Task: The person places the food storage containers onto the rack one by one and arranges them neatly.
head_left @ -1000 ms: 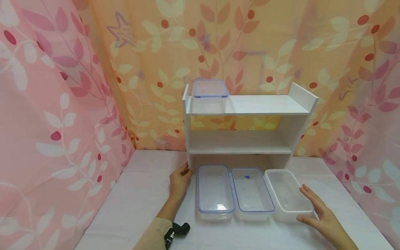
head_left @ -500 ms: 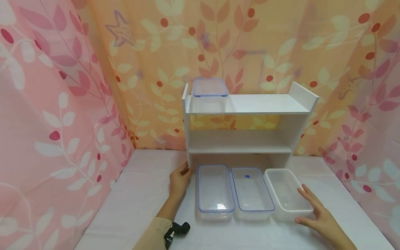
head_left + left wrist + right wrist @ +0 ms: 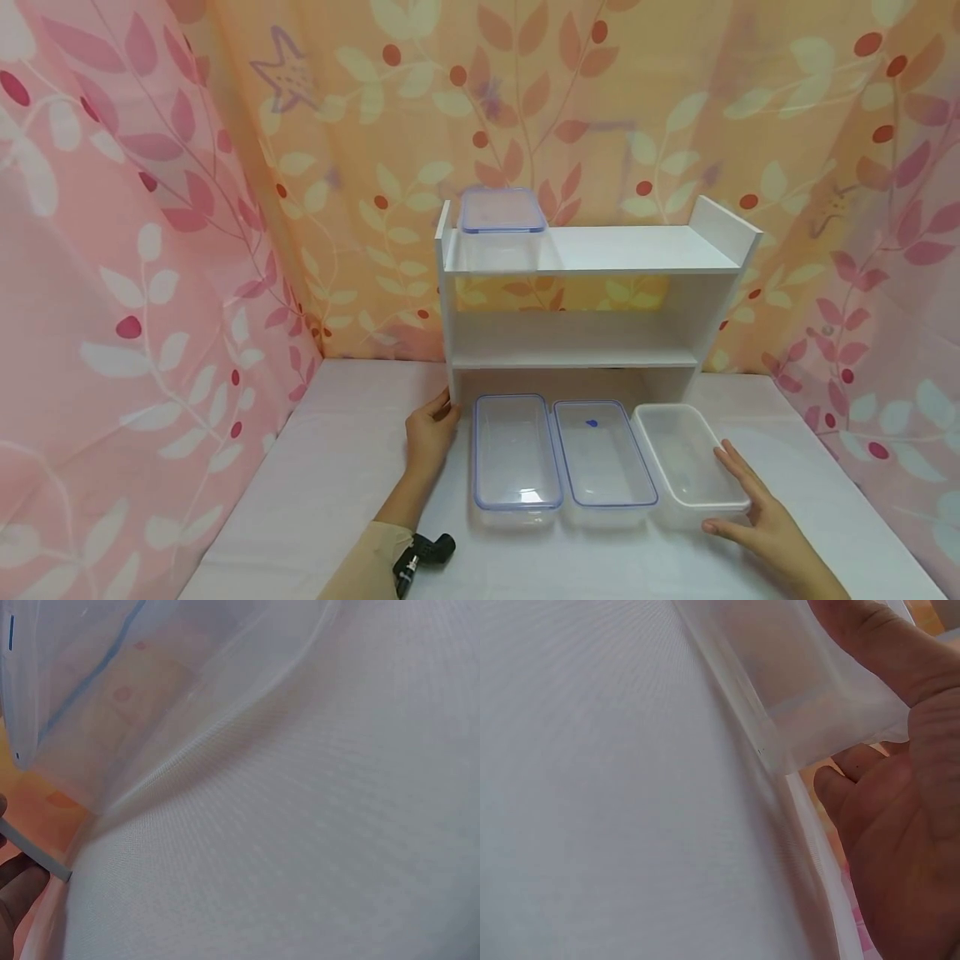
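Note:
My left hand pinches the lower front edge of the left side panel of a white shelf unit. In the left wrist view, fingers lie on either side of that panel edge. At the right, my right hand is spread around the near right corner of a lidless clear plastic container. The thumb lies by its front wall and the other fingers along its right side. Beside it stand two containers with blue-edged lids, a middle one and a left one.
Another blue-lidded container sits at the left end of the top shelf. The white cloth-covered table is enclosed by floral curtains at the back and both sides. A black wrist camera mount sticks out from the left sleeve.
My right hand has shifted slightly left, closer around the corner of the lidless container. My left hand and the containers stay where they were.

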`<action>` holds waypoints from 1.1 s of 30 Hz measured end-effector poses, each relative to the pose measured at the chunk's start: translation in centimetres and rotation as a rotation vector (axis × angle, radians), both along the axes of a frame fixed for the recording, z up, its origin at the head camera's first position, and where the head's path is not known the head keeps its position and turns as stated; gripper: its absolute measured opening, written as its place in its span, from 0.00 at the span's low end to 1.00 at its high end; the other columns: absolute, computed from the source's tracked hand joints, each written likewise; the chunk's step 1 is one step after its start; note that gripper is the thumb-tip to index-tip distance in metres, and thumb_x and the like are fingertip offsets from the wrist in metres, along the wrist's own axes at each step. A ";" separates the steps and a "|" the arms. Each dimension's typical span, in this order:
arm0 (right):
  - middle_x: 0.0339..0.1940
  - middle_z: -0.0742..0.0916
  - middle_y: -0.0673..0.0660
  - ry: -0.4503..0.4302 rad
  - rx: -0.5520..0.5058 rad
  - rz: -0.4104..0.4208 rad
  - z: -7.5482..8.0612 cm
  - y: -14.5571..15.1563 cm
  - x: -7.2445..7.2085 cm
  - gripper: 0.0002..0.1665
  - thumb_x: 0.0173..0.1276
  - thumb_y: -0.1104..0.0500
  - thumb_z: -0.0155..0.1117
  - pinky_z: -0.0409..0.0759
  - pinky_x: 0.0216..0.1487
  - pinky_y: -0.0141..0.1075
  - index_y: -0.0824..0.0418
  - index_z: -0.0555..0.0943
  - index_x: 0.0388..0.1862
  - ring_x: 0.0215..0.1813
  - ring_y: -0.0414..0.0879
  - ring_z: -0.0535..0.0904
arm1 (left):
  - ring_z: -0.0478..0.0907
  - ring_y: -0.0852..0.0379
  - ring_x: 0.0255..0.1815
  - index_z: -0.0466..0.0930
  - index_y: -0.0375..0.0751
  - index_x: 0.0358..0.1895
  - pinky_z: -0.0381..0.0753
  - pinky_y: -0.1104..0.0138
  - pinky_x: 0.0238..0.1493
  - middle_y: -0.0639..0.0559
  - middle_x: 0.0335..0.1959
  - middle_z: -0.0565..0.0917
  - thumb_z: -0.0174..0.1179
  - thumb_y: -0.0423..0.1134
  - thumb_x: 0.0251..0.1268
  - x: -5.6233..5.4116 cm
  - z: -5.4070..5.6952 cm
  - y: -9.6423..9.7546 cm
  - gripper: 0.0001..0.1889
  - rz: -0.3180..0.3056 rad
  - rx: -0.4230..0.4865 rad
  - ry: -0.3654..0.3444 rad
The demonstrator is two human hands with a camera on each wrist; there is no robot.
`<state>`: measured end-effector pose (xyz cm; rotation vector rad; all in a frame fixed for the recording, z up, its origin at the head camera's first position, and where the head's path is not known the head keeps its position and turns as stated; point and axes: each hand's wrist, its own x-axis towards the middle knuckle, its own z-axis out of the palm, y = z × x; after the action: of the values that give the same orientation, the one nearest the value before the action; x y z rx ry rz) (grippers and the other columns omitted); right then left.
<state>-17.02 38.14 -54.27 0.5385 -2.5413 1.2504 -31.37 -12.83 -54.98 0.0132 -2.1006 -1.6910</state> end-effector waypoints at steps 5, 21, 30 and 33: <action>0.87 0.52 0.53 0.014 -0.026 -0.012 -0.3 0.0 -0.2 0.60 0.52 0.74 0.79 0.57 0.63 0.10 0.63 0.59 0.82 0.78 0.19 0.45 | 0.88 0.52 0.49 0.84 0.47 0.61 0.87 0.69 0.42 0.46 0.56 0.87 0.70 0.33 0.64 0.0 0.0 0.0 0.21 0.002 -0.007 -0.007; 0.86 0.55 0.56 -0.006 -0.109 -0.026 -0.5 0.0 -0.2 0.56 0.53 0.75 0.78 0.60 0.63 0.10 0.64 0.63 0.80 0.78 0.19 0.50 | 0.89 0.51 0.49 0.85 0.47 0.61 0.86 0.72 0.39 0.46 0.56 0.87 0.70 0.34 0.65 0.2 0.1 0.0 0.21 0.016 -0.016 -0.009; 0.86 0.56 0.54 -0.026 -0.142 -0.043 -0.3 0.1 0.1 0.55 0.55 0.75 0.77 0.64 0.61 0.11 0.63 0.63 0.80 0.76 0.17 0.52 | 0.88 0.52 0.50 0.85 0.48 0.61 0.87 0.67 0.45 0.47 0.56 0.87 0.71 0.37 0.65 0.1 -0.1 0.0 0.20 0.021 -0.033 -0.012; 0.86 0.57 0.51 -0.029 -0.132 -0.070 0.1 0.0 0.3 0.54 0.55 0.74 0.77 0.64 0.61 0.10 0.63 0.64 0.80 0.75 0.16 0.52 | 0.88 0.50 0.51 0.84 0.44 0.61 0.87 0.68 0.45 0.44 0.56 0.87 0.70 0.35 0.65 0.2 0.0 0.0 0.20 0.011 -0.022 0.007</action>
<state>-16.74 38.16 -54.14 0.4015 -2.4556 1.3976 -31.21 -12.81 -54.98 0.0119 -2.1109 -1.6589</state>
